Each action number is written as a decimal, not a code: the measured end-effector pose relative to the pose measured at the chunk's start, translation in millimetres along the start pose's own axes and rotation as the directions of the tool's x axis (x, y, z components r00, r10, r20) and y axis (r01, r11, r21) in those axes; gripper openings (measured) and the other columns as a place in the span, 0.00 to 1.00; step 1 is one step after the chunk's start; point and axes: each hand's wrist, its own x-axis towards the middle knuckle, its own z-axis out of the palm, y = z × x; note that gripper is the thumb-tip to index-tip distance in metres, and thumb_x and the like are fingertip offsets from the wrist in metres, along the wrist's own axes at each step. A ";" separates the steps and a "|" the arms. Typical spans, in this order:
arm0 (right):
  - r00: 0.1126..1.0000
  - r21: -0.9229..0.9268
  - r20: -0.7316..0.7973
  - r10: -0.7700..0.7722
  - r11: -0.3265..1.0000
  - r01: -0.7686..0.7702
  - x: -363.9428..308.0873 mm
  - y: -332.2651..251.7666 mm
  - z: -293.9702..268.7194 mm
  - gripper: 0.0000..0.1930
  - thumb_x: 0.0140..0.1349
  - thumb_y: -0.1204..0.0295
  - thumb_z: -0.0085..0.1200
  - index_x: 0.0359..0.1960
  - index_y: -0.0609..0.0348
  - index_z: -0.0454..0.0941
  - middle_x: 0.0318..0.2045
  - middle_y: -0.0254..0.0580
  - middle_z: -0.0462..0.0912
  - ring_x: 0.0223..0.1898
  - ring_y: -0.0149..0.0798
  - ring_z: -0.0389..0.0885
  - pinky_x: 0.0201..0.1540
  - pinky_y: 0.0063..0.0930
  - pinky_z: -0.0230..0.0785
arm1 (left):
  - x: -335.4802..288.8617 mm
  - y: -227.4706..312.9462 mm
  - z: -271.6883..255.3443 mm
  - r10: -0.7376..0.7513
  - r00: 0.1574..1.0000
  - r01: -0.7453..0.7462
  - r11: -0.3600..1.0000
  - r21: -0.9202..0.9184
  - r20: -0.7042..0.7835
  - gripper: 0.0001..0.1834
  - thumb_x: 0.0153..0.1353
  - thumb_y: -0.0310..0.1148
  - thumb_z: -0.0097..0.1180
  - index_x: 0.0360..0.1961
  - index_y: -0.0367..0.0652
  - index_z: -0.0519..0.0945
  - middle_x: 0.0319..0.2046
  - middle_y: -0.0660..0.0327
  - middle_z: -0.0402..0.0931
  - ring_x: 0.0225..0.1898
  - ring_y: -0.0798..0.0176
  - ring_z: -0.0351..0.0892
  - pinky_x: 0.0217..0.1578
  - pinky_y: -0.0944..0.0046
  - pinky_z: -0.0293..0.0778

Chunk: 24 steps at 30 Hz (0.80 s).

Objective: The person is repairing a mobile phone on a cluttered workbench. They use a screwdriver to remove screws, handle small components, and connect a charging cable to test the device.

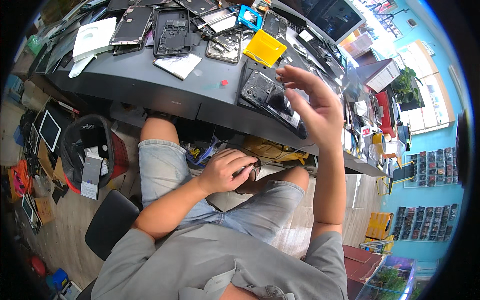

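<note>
My left hand [227,170] is over my lap, below the desk edge. Its fingers are curled toward the thumb around something small and dark that I cannot make out. A thin cable runs behind it. My right hand [320,107] is raised at the desk's front edge, thumb and fingers apart in a curve, with nothing clearly held. Just left of it lies an opened phone [257,87], its inner parts and camera end showing, on a dark flat mat or case. A yellow phone-shaped tray [265,48] lies behind that phone.
Phone shells and frames crowd the grey desk [135,75], with a white box [95,39] at left and a monitor [332,17] behind. A red bin [120,155] with a black liner stands on the floor at left. A black stool [112,222] is beside me.
</note>
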 end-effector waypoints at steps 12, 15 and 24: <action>0.949 -0.310 0.256 -0.184 0.914 0.261 7.7 -11.4 12.7 0.29 0.64 0.84 0.69 0.69 0.59 0.86 0.62 0.47 0.93 0.63 0.51 0.93 0.67 0.41 0.84 | -1.6 -2.9 0.4 -0.041 0.999 0.042 0.999 -0.023 0.025 0.13 0.65 0.29 0.73 0.51 0.41 0.91 0.41 0.56 0.89 0.40 0.48 0.90 0.45 0.51 0.86; 0.945 -0.314 0.278 -0.174 0.913 0.261 9.5 -12.7 12.6 0.29 0.65 0.84 0.69 0.70 0.59 0.85 0.63 0.47 0.93 0.63 0.51 0.93 0.67 0.41 0.84 | -0.6 -2.6 0.0 -0.050 0.998 0.050 0.998 -0.022 0.028 0.12 0.66 0.29 0.72 0.50 0.41 0.91 0.40 0.56 0.89 0.40 0.47 0.90 0.45 0.50 0.86; 0.938 -0.258 0.281 -0.202 0.926 0.276 12.6 -3.6 13.1 0.32 0.66 0.86 0.68 0.73 0.60 0.83 0.66 0.47 0.92 0.65 0.46 0.93 0.69 0.38 0.84 | -0.6 -4.6 1.4 -0.036 0.999 0.037 0.999 -0.023 0.025 0.11 0.65 0.28 0.72 0.48 0.40 0.91 0.39 0.55 0.90 0.39 0.46 0.91 0.44 0.49 0.86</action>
